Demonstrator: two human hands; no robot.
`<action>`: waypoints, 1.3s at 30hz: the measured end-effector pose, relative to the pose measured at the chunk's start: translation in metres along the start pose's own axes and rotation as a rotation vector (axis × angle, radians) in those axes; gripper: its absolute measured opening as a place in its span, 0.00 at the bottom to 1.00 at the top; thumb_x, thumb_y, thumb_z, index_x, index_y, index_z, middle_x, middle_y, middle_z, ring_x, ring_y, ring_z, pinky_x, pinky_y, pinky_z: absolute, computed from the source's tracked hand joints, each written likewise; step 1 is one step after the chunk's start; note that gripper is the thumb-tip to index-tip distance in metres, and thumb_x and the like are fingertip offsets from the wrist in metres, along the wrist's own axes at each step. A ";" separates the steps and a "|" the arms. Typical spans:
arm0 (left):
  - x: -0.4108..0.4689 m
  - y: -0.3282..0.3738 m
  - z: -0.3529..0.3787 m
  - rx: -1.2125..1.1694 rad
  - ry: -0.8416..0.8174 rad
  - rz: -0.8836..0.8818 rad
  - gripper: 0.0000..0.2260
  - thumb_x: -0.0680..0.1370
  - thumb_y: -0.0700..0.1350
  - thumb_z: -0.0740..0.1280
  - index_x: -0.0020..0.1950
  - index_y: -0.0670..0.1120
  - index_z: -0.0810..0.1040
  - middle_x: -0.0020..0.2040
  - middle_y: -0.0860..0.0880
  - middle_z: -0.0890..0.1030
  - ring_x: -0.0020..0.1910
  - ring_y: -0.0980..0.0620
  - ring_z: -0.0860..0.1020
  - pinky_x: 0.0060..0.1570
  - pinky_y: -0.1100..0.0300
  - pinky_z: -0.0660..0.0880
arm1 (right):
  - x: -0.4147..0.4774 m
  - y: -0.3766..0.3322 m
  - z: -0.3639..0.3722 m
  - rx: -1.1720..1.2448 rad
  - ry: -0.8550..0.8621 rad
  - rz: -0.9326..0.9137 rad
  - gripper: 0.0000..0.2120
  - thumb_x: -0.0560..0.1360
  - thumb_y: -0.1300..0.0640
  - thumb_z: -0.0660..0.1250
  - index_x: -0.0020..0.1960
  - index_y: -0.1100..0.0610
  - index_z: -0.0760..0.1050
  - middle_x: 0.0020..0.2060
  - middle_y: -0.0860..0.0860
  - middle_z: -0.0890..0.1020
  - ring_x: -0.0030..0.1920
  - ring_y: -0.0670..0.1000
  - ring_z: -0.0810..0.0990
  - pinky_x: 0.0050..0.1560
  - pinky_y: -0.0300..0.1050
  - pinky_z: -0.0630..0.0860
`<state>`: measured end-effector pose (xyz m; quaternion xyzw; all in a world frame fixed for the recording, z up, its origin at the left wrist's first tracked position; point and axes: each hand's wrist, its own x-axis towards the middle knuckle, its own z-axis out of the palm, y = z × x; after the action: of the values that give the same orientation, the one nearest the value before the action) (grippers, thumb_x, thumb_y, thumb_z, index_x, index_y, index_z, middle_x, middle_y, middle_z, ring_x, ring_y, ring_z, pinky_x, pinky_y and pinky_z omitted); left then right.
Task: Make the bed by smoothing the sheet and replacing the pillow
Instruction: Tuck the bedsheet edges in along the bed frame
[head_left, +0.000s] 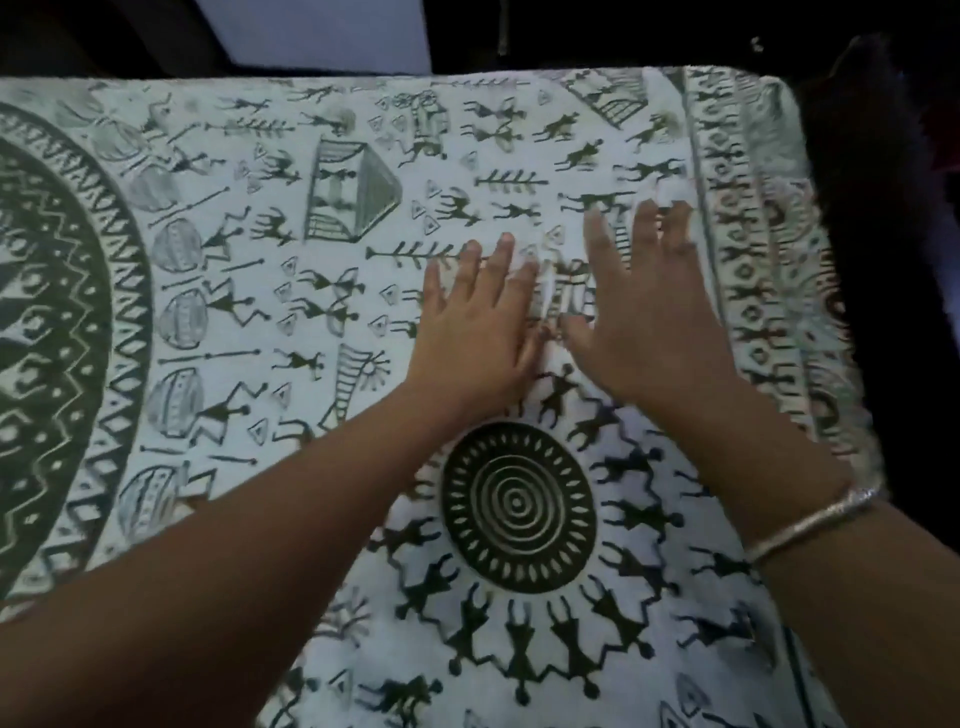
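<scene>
Pillow (519, 509) lies on sheet (249, 218), far edge under left hand (467, 322) and right hand (644, 317), both spread flat.

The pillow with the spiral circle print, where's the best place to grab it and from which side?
Probably its far edge, reaching over from the near side: the pillow lies flat on the sheet, and the left hand and right hand rest open about there. Curl fingers under that soft edge, one hand toward each corner.

The pillow (519, 519) lies on the sheet (208, 260), near its right edge.
</scene>
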<state>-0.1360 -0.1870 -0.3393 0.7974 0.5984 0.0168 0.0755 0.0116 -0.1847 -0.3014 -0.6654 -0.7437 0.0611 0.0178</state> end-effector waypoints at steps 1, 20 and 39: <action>-0.008 -0.005 0.000 0.024 0.001 -0.008 0.31 0.77 0.59 0.40 0.78 0.47 0.50 0.79 0.45 0.48 0.77 0.44 0.45 0.72 0.41 0.38 | -0.008 -0.020 0.008 0.013 -0.039 -0.068 0.33 0.80 0.46 0.53 0.78 0.52 0.40 0.77 0.60 0.42 0.76 0.61 0.36 0.74 0.57 0.38; -0.198 -0.151 0.010 0.037 -0.108 -0.223 0.36 0.76 0.67 0.46 0.78 0.48 0.52 0.78 0.48 0.52 0.77 0.45 0.51 0.69 0.33 0.46 | -0.084 -0.179 0.072 -0.115 -0.238 -0.339 0.39 0.72 0.31 0.33 0.78 0.49 0.43 0.78 0.53 0.44 0.77 0.57 0.40 0.69 0.70 0.35; -0.445 -0.206 0.017 -0.017 -0.189 -0.596 0.39 0.75 0.71 0.47 0.77 0.46 0.56 0.77 0.42 0.55 0.75 0.41 0.56 0.68 0.32 0.52 | -0.201 -0.351 0.109 -0.075 -0.257 -1.063 0.38 0.73 0.35 0.53 0.75 0.59 0.59 0.74 0.59 0.61 0.75 0.61 0.55 0.70 0.70 0.45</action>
<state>-0.4562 -0.5587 -0.3564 0.5844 0.7959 -0.0750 0.1392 -0.3239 -0.4294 -0.3587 -0.1852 -0.9754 0.0982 -0.0685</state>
